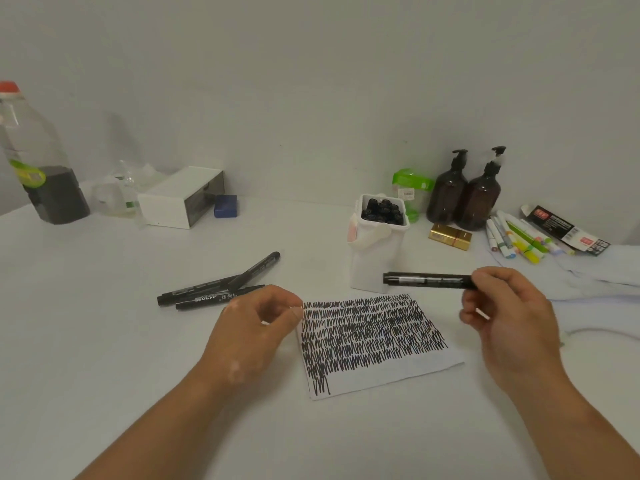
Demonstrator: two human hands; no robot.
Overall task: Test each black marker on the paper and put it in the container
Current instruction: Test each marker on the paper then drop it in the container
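Pinching one end of black marker [427,281], right hand [512,313] grips a seemingly light, stiff, slick barrel; left hand [252,327] loosely curled, empty.

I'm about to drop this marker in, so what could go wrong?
The container already looks crowded with stored markers, so the marker in the right hand may not seat easily. The grip is only at the marker's far end, so it could slip. The paper is nearly covered in scribbles, leaving little blank space for the loose markers lying left.
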